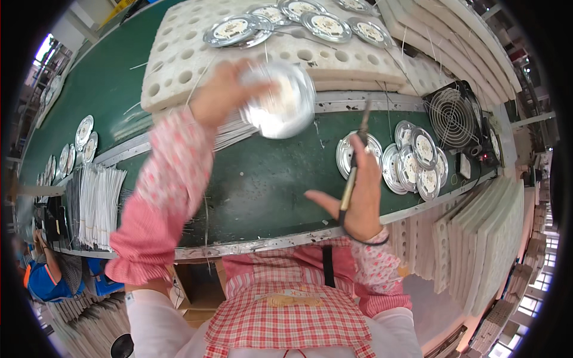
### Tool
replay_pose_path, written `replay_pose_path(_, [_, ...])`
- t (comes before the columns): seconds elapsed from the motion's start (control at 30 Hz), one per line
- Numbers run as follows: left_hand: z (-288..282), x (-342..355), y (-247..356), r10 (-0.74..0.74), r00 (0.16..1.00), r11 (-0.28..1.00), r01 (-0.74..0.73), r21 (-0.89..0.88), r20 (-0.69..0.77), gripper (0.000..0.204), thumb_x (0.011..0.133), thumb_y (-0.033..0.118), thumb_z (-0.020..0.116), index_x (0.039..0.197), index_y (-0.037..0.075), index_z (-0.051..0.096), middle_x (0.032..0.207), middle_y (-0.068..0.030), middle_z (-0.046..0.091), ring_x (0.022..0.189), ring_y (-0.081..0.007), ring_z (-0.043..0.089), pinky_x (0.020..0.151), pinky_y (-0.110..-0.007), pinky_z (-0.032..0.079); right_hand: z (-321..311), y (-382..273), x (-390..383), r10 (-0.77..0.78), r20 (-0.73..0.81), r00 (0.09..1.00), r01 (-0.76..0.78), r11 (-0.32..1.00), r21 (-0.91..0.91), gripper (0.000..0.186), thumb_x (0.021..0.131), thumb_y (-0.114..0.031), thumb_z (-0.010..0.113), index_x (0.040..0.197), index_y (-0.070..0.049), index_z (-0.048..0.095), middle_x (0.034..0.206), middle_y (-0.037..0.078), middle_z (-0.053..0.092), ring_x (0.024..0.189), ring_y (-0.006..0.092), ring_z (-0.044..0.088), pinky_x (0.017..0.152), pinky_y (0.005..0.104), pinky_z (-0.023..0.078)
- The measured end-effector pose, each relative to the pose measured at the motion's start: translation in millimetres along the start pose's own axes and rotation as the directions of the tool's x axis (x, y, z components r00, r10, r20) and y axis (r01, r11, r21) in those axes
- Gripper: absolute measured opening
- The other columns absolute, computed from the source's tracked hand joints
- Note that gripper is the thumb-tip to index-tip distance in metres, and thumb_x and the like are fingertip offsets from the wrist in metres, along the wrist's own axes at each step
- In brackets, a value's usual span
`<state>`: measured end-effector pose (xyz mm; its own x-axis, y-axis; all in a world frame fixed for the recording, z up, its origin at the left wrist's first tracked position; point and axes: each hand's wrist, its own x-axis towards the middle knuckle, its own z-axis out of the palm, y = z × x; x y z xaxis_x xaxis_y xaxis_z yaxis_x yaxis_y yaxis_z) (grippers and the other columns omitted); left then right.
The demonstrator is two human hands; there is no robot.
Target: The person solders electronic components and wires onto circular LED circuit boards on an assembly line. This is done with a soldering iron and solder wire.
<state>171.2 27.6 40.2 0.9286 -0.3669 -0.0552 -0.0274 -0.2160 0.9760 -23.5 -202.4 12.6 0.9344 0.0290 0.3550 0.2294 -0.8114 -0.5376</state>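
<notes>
Left hand: the left hand [222,92], blurred, grasps a round, shiny silver metal disc with a pale centre [280,110] by its left side, fingers reaching over its face.
Held disc: raised above the green tabletop [256,185], in front of the thick white foam board with round holes [173,62]; its details are smeared.
Right hand: the right hand [364,203] carries a slim tool with a tan handle and dark shaft [348,191] along the palm, thumb spread away from it; how firmly the fingers close on it, I cannot tell.
Tool tip: points away from the person, above the tabletop.
Nearest disc: a single silver disc with a white centre [344,156] lies beside and partly behind the right hand.
Right-hand cluster: overlapping silver discs with white centres [407,169] lie near a black fan with a round wire grille [452,117].
Foam board: more silver discs [327,25] rest on top, several overlapping.
Left side: a bundle of thin white wires [98,206] lies near the tabletop's front edge, with other discs [84,131] beyond it.
Wearer: a red-and-white checked apron [286,325] and patterned pink sleeves [176,173].
</notes>
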Motion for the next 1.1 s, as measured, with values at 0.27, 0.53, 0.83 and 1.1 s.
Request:
replay_pose_path(0.27, [-112.6, 52.5, 26.8, 0.438, 0.827, 0.693, -0.06, 0.719, -0.353, 0.067, 0.087, 0.035, 0.072, 0.129, -0.013, 0.053, 0.126, -0.026, 0.062, 0.114, -0.0322, 0.061, 0.096, -0.037, 0.048, -8.5, 34.1, -6.4, -0.009, 0.003, 1.0, 0.009, 0.953, -0.303, 0.101, 0.065, -0.03, 0.09, 0.146, -0.001, 0.036, 0.124, 0.016, 0.059, 0.118, 0.0325, 0.056, 0.111, 0.0538, 0.028])
replay_pose_path(0.53, [-61.8, -130.2, -6.3, 0.22, 0.968, 0.488, -0.217, 0.845, 0.122, 0.013, 0.09, 0.016, 0.066, 0.089, 0.003, 0.063, 0.087, -0.0096, 0.066, 0.084, -0.0297, 0.063, 0.079, -0.035, 0.045, 6.9, -16.0, -20.0, -0.175, 0.29, 0.941, 0.149, 0.983, 0.112, 0.083, 0.07, -0.014, 0.077, 0.143, -0.002, 0.039, 0.132, 0.021, 0.054, 0.133, 0.0405, 0.045, 0.114, 0.0582, 0.022])
replay_pose_path(0.83, [-48.1, -145.4, -44.4, 0.285, 0.93, 0.173, -0.29, 0.941, 0.234, 0.017, 0.085, 0.009, 0.068, 0.098, 0.007, 0.059, 0.09, -0.0093, 0.064, 0.082, -0.0291, 0.063, 0.079, -0.039, 0.046, 25.5, -35.5, -10.1, -0.131, 0.204, 0.97, 0.128, 0.991, 0.029, 0.104, 0.066, -0.031, 0.088, 0.148, -0.001, 0.032, 0.131, 0.027, 0.049, 0.121, 0.0445, 0.047, 0.106, 0.0505, 0.034])
replay_pose_path(1.1, [12.3, -149.3, -2.5, 0.107, 0.994, 0.953, -0.109, 0.282, 0.023, 0.012, 0.089, 0.008, 0.069, 0.097, 0.001, 0.064, 0.089, -0.0087, 0.07, 0.083, -0.0175, 0.069, 0.071, -0.031, 0.053, 25.2, -35.8, -15.0, 0.016, 0.158, 0.987, -0.122, 0.716, 0.687, 0.103, 0.071, -0.031, 0.088, 0.149, -0.002, 0.027, 0.138, 0.022, 0.047, 0.13, 0.0349, 0.046, 0.109, 0.0446, 0.037])
